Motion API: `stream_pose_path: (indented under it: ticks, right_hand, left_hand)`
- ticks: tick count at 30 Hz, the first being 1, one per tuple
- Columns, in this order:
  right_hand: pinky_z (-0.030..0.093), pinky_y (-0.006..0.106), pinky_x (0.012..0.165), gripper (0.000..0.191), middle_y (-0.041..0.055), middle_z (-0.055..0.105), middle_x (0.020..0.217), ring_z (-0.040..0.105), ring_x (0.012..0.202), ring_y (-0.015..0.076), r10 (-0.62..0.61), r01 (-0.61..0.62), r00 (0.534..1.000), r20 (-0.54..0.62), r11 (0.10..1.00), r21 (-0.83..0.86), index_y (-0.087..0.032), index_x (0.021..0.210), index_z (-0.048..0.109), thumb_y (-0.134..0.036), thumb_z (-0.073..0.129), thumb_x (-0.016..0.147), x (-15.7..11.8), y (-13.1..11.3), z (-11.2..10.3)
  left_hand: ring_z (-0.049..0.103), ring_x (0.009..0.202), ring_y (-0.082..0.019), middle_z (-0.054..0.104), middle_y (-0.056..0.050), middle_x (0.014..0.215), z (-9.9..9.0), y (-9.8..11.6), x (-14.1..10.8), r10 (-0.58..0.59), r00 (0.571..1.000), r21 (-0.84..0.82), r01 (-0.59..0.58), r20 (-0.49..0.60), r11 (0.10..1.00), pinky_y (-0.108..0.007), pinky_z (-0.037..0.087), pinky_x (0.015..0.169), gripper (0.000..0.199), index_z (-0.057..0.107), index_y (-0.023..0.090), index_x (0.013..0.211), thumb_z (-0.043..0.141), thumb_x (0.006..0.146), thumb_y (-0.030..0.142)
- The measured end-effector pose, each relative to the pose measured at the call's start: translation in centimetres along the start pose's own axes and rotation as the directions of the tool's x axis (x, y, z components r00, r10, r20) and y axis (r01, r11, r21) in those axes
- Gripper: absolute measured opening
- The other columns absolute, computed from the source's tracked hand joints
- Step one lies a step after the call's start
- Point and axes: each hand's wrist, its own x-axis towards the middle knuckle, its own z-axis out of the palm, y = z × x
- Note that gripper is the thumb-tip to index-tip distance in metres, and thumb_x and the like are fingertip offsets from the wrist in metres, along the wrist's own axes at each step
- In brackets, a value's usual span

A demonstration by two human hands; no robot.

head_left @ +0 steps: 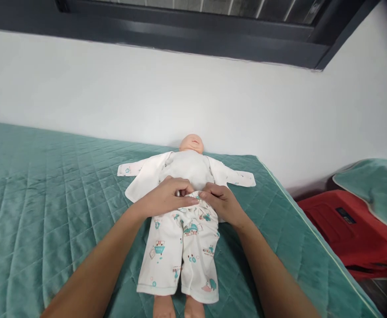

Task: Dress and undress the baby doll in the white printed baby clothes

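A baby doll (192, 143) lies on its back, head toward the wall and feet toward me. White baby trousers (167, 251) with a teal and brown print cover its legs; the feet stick out below the hems. Both my left hand (170, 194) and my right hand (220, 201) pinch the trousers' waistband at the doll's belly, close together. A white baby jacket (148, 174) lies spread open under the doll, sleeves stretched to both sides. The doll's torso is whitish between the jacket's open fronts.
A green quilted cover (64, 198) lies under the doll, its edge running down on the right. Beyond that edge sits a red case (352, 229) with green cloth (375, 185) over it. Behind stands a white wall (140, 92) with a dark window frame (180, 33).
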Motion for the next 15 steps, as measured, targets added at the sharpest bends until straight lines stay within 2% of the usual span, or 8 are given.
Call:
stream_pose_path:
  ticks: [2,5,8,10,12,15]
  right_hand:
    - [0.03,0.027,0.057,0.042,-0.0029,0.042,0.064,0.037,0.061,0.0108,0.017,-0.017,1.0,0.001,1.0,0.009,-0.018,0.06,0.051,-0.049,0.063,0.086,-0.1,0.1,-0.1]
    - [0.027,0.026,0.055,0.045,-0.0036,0.039,0.062,0.034,0.06,0.0101,0.052,-0.052,0.998,0.038,0.999,0.0,-0.018,0.06,0.047,-0.052,0.063,0.085,-0.2,0.3,-0.6]
    - [0.022,0.026,0.054,0.048,-0.0042,0.033,0.061,0.029,0.059,0.0094,0.093,-0.091,0.992,0.089,0.996,-0.017,-0.018,0.059,0.043,-0.054,0.063,0.084,-0.3,0.4,-1.4]
    - [0.021,0.026,0.054,0.049,-0.0042,0.031,0.061,0.027,0.06,0.0093,0.108,-0.107,0.989,0.097,0.994,-0.016,-0.019,0.059,0.04,-0.054,0.063,0.084,-0.3,0.7,-1.9]
    - [0.021,0.026,0.055,0.048,-0.0041,0.032,0.062,0.027,0.06,0.0095,0.12,-0.12,0.99,0.068,0.993,-0.003,-0.019,0.06,0.041,-0.053,0.065,0.084,-0.3,1.0,-2.2]
    - [0.022,0.026,0.055,0.046,-0.0043,0.035,0.061,0.03,0.059,0.0097,0.149,-0.146,0.988,-0.05,0.987,0.059,-0.019,0.062,0.046,-0.055,0.066,0.082,-0.2,1.7,-2.2]
  left_hand:
    - [0.042,0.065,-0.01,0.046,0.003,0.07,-0.3,-0.2,-0.2,-0.028,1.0,-0.072,0.027,-0.012,0.997,-0.023,0.032,0.06,0.033,0.053,0.017,0.073,0.058,0.089,0.045]
    - [0.042,0.062,-0.01,0.048,0.003,0.069,-0.9,-0.8,-0.6,-0.115,0.987,-0.156,0.096,-0.116,0.983,-0.022,0.031,0.056,0.032,0.057,0.017,0.078,0.057,0.089,0.046]
    - [0.038,0.056,-0.008,0.046,0.005,0.065,-1.6,-2.0,-0.9,-0.212,0.943,-0.236,0.151,-0.257,0.96,-0.021,0.028,0.052,0.029,0.058,0.017,0.08,0.061,0.087,0.046]
    - [0.038,0.054,-0.008,0.046,0.005,0.063,-2.1,-2.9,-0.9,-0.263,0.912,-0.285,0.174,-0.314,0.943,-0.021,0.028,0.051,0.03,0.058,0.017,0.081,0.063,0.085,0.047]
    - [0.04,0.055,-0.008,0.048,0.004,0.063,-2.4,-3.8,-0.9,-0.292,0.892,-0.309,0.186,-0.346,0.933,-0.021,0.03,0.053,0.032,0.06,0.017,0.081,0.065,0.082,0.049]
    - [0.044,0.057,-0.01,0.052,0.003,0.064,-2.6,-4.6,-0.7,-0.345,0.854,-0.346,0.211,-0.391,0.914,-0.022,0.032,0.055,0.034,0.062,0.016,0.079,0.068,0.079,0.049]
